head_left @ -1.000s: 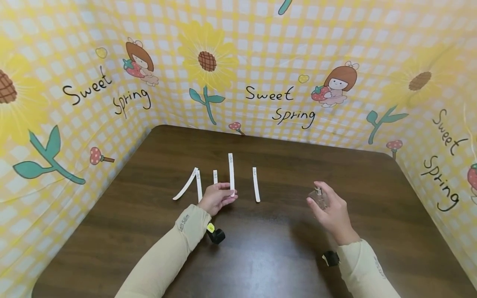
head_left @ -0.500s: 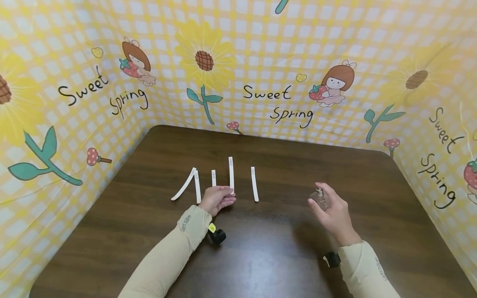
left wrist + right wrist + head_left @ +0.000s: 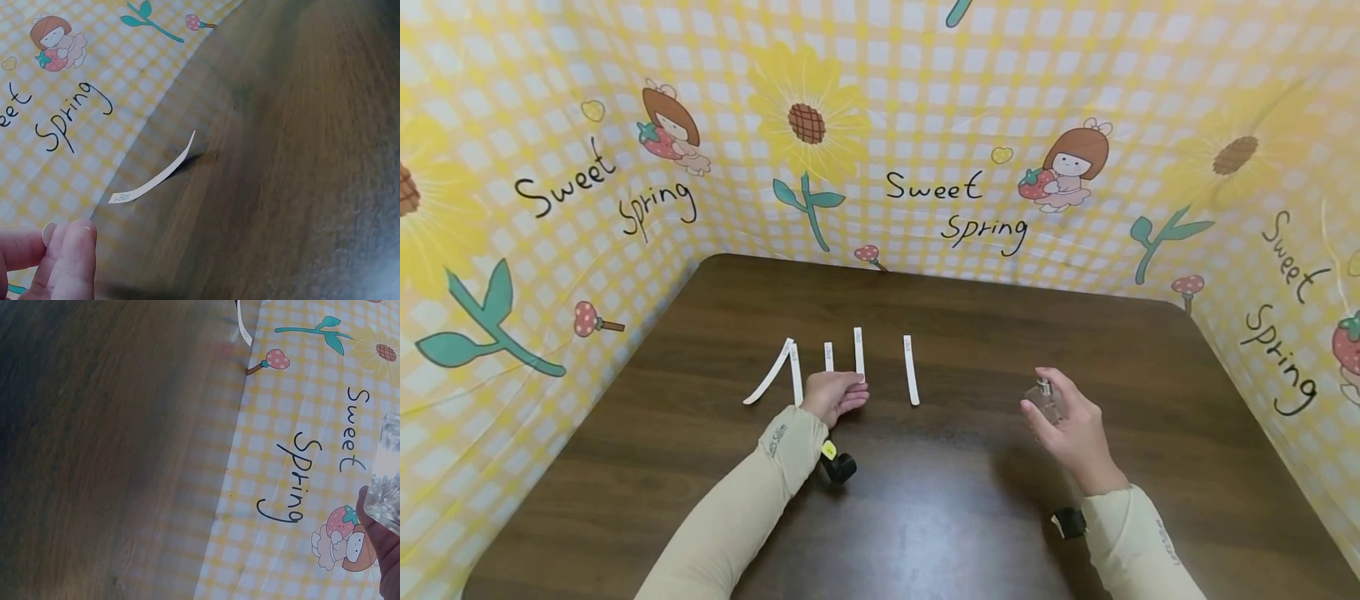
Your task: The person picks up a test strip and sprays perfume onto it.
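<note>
Between thumb and fingers, my left hand (image 3: 837, 397) pinches the near end of a white paper test strip (image 3: 859, 350), whose far end carries small print. Just left of it another strip (image 3: 829, 356) is partly hidden by that hand. To the right lies a lone curved strip (image 3: 912, 371), also seen in the left wrist view as a bowed strip (image 3: 159, 178). My right hand (image 3: 1075, 433) grips a small clear glass perfume bottle (image 3: 1043, 404), its index finger on the metal spray top. Faceted glass of the bottle (image 3: 386, 478) shows at the right wrist view's edge.
Two more strips, a slanting one (image 3: 769, 375) and a straighter one (image 3: 797, 375), meet at their far ends on the left of the dark wooden table (image 3: 970, 333). A yellow checked cloth (image 3: 925, 125) walls the table's back and sides.
My left hand has moved slightly left and away from me, and the strip's far end has come lower in the head view. The right hand holds the bottle in nearly the same place.
</note>
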The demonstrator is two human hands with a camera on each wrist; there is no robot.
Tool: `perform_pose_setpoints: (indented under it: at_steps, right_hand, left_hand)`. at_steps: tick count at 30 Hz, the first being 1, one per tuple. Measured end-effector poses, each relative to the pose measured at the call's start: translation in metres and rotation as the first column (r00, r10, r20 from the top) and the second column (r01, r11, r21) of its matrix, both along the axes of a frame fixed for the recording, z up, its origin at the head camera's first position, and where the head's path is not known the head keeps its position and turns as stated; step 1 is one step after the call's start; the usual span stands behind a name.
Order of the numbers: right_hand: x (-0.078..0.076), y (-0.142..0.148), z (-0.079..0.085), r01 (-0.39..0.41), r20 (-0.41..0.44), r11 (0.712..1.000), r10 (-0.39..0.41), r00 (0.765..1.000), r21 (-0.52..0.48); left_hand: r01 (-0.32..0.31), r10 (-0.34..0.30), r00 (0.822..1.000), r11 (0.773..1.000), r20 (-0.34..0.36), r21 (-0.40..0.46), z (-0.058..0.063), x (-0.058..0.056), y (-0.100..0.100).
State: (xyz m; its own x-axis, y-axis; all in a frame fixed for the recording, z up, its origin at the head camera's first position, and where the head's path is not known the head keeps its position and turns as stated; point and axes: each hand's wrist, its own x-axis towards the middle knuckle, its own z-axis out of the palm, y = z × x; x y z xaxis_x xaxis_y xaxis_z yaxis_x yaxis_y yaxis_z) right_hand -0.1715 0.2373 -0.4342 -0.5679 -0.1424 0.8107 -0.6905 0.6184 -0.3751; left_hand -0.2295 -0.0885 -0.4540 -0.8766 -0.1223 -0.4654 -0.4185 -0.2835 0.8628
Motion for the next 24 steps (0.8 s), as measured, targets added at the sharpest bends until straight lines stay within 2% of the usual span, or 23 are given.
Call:
perform_pose_setpoints:
  at_steps: [7,10,24]
  right_hand:
    - [0.0005,0.001,0.0019,-0.005,0.006,1.0,0.005,1.0,0.004]
    - [0.0019,0.0008,0.0031,-0.007,0.022,1.0,0.006,1.0,0.006]
    - [0.0037,0.0014,0.0013,-0.003,0.043,1.0,0.003,0.999,-0.005]
  left_hand:
    - [-0.01,0.01,1.0,1.0,-0.008,-0.011,0.0003,-0.0005,-0.0003]
    - [-0.013,0.013,1.0,1.0,0.009,-0.015,-0.0008,-0.0014,0.0002]
    - [0.031,-0.029,0.999,0.998,0.044,-0.046,-0.0056,0.0031,0.0014]
